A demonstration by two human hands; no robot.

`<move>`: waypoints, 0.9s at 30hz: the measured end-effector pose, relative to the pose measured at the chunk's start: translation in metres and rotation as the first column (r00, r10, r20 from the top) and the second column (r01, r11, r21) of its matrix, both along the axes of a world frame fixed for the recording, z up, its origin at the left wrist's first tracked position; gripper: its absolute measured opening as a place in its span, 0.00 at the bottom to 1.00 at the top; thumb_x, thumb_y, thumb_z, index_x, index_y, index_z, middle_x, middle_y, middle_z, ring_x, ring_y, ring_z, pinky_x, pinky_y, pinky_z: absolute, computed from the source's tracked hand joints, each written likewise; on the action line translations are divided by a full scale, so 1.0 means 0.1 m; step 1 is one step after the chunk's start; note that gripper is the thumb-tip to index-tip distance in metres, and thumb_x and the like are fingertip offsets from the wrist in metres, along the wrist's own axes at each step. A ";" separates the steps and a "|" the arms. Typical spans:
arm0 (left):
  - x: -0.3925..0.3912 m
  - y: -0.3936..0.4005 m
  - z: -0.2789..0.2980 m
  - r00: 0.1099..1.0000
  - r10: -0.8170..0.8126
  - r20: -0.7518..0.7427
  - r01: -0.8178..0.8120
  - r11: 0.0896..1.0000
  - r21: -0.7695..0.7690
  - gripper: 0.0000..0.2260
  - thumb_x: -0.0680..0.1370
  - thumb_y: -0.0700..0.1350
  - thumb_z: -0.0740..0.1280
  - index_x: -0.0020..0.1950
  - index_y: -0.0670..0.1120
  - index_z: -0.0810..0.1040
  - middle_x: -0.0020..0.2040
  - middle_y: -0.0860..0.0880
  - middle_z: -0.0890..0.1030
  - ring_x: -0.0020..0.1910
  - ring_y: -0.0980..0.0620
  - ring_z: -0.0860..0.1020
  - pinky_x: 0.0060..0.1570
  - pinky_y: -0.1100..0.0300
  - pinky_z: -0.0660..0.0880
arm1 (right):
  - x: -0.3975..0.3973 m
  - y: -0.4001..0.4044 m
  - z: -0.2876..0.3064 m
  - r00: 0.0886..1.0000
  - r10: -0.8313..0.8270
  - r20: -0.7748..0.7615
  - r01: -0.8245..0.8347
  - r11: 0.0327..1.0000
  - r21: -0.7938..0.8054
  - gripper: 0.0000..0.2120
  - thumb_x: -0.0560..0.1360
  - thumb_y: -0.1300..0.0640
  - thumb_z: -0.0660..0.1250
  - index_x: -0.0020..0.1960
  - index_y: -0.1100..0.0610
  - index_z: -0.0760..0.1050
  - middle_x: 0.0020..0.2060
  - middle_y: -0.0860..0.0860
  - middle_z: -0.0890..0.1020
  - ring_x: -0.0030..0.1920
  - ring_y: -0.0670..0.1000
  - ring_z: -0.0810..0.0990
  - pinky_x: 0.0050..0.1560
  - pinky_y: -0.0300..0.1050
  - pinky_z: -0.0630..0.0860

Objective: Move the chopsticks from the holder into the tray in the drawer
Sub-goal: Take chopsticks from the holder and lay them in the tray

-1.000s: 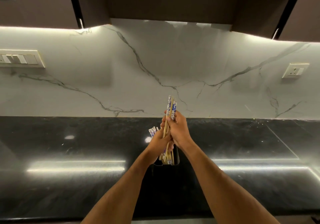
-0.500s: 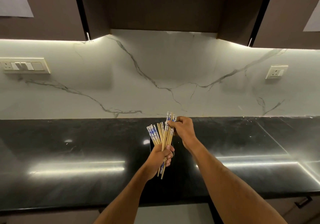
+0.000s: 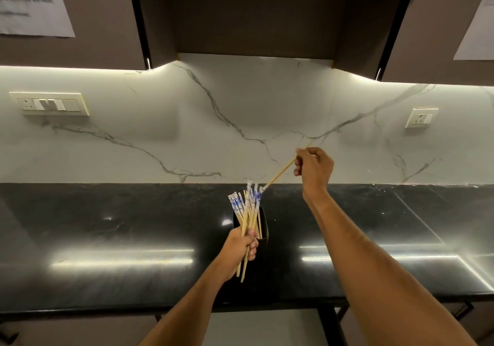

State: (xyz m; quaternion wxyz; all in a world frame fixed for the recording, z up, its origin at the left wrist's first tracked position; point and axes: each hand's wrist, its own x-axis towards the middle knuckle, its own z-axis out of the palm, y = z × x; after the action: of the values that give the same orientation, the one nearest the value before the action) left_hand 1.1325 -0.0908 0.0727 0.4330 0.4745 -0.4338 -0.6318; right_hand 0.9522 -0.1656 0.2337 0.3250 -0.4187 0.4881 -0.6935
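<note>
My left hand [image 3: 244, 246] grips a bundle of wooden chopsticks [image 3: 247, 212] with blue-and-white patterned tops, held just in front of the black holder [image 3: 264, 228] on the counter. A few chopsticks still stand in the holder. My right hand [image 3: 314, 169] is raised to the upper right, pinching a single chopstick [image 3: 280, 173] by its thin end; its patterned end points down-left toward the bundle. The drawer and its tray are not clearly in view.
The black polished counter [image 3: 133, 238] runs the full width, with a marble backsplash behind. Dark wall cabinets [image 3: 254, 16] hang overhead. A switch plate [image 3: 50, 104] sits on the left wall and a socket [image 3: 421, 117] on the right. Pale cabinet fronts [image 3: 259, 327] show below the counter edge.
My right hand has pulled one chopstick up and to the right, away from the bundle. My left hand keeps the bundle, now lower and beside the holder.
</note>
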 end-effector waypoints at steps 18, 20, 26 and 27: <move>-0.32 -0.42 0.57 0.784 0.467 -0.409 -0.457 0.880 0.131 0.12 0.85 0.40 0.57 0.57 0.36 0.78 0.47 0.35 0.86 0.46 0.40 0.86 0.48 0.47 0.83 | 0.23 0.69 -1.09 0.879 0.365 -0.306 -0.265 0.908 0.324 0.07 0.75 0.67 0.73 0.52 0.62 0.85 0.37 0.54 0.87 0.36 0.52 0.87 0.42 0.51 0.86; -0.31 -0.43 0.57 0.779 0.467 -0.418 -0.448 0.882 0.149 0.12 0.85 0.41 0.57 0.57 0.38 0.79 0.46 0.37 0.86 0.46 0.41 0.86 0.47 0.48 0.84 | 0.26 0.71 -1.10 0.837 0.431 -0.336 -0.322 0.885 0.336 0.06 0.76 0.67 0.71 0.52 0.62 0.84 0.37 0.54 0.87 0.36 0.53 0.88 0.40 0.53 0.86; -0.29 -0.43 0.52 0.819 0.487 -0.304 -0.473 0.872 0.122 0.10 0.85 0.43 0.59 0.56 0.42 0.80 0.41 0.43 0.85 0.37 0.46 0.85 0.44 0.47 0.84 | 0.37 0.70 -1.10 0.803 0.553 -0.221 -0.442 0.802 0.401 0.05 0.79 0.66 0.68 0.52 0.64 0.83 0.37 0.58 0.87 0.36 0.59 0.87 0.38 0.55 0.85; -0.28 -0.42 0.50 0.821 0.488 -0.297 -0.475 0.872 0.121 0.10 0.85 0.42 0.59 0.56 0.41 0.80 0.39 0.44 0.84 0.35 0.48 0.84 0.41 0.49 0.84 | 0.36 0.69 -1.11 0.790 0.573 -0.215 -0.454 0.784 0.423 0.05 0.79 0.64 0.69 0.51 0.64 0.83 0.37 0.58 0.87 0.36 0.58 0.87 0.39 0.55 0.86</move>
State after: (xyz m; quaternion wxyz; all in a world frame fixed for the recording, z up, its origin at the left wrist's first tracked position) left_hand 1.1049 -0.1324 0.1231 0.6326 0.4692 -0.2112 -0.5788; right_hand 0.9886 -0.0961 0.1229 0.4856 -0.5833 0.5156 -0.3976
